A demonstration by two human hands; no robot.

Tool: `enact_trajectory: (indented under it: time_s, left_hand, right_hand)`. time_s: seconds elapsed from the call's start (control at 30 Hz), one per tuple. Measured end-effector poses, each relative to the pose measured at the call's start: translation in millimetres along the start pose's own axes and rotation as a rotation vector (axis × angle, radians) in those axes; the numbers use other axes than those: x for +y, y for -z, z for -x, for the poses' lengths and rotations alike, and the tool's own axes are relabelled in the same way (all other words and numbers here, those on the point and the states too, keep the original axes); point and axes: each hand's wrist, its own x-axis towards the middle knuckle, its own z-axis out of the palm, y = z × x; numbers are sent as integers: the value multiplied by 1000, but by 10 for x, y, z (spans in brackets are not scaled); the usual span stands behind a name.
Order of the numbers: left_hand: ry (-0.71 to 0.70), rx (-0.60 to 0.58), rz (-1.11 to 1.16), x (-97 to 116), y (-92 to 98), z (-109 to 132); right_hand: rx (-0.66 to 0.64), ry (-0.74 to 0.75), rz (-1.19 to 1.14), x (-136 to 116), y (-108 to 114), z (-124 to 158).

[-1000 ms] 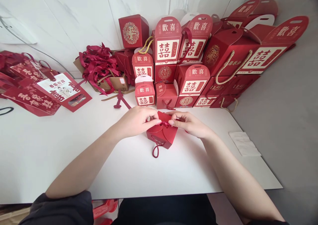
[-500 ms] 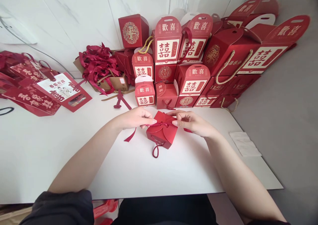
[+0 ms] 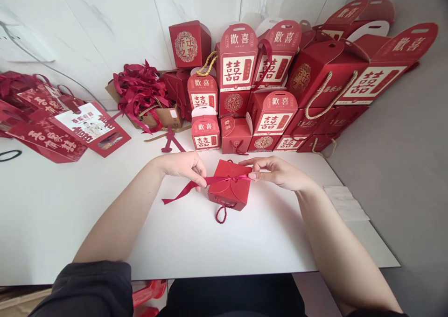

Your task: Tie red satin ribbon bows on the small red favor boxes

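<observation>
A small red gift box (image 3: 229, 193) with folded petal flaps stands on the white table in front of me. Across its top runs a dark red ribbon (image 3: 214, 179), crossed or knotted at the middle. To the left of the box, my left hand (image 3: 191, 170) pinches one length of the ribbon, whose loose end trails out over the table. My right hand (image 3: 276, 173) grips the ribbon's other side at the box's right edge, thumb against the fingers. A twisted cord handle (image 3: 220, 214) hangs from the front of the box onto the table.
Stacked red boxes (image 3: 238, 69) line the wall at the back and right. A cardboard box (image 3: 168, 117) heaped with ribbons stands back left. Red gift bags (image 3: 49, 137) lie at the far left. White tissues (image 3: 345, 202) rest by the right edge of the table (image 3: 168, 247).
My left hand has pulled away left from the box top, drawing the ribbon out taut. My right hand has shifted slightly right, still on the ribbon.
</observation>
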Motion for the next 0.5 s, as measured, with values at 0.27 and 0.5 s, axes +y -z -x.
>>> enact_trajectory:
  time_s: [0.27, 0.5]
  left_hand:
    - [-367, 104, -49, 105, -54, 27]
    - [-431, 142, 83, 199, -258, -111]
  right_hand:
    - [-25, 23, -28, 6, -39, -4]
    - [3, 32, 14, 55, -39, -33]
